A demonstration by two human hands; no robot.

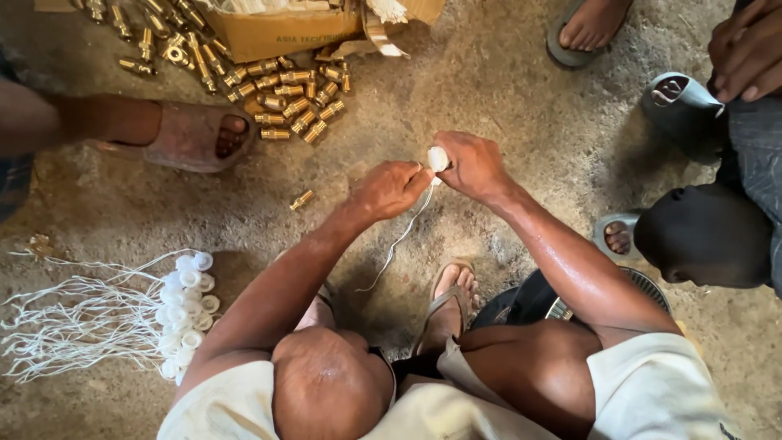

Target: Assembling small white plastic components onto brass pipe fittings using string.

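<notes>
My left hand and my right hand meet over the dirt floor, in front of my knees. The right hand's fingertips grip a small white roll. A thin white strip runs from the roll through the pinched fingers of my left hand and hangs down towards my sandalled foot. Whether a fitting sits inside my left hand is hidden.
A heap of brass fittings lies beside a torn cardboard box; one loose brass fitting lies near my left hand. White caps with strings are piled at the left. Other people's feet and a crouching person surround me.
</notes>
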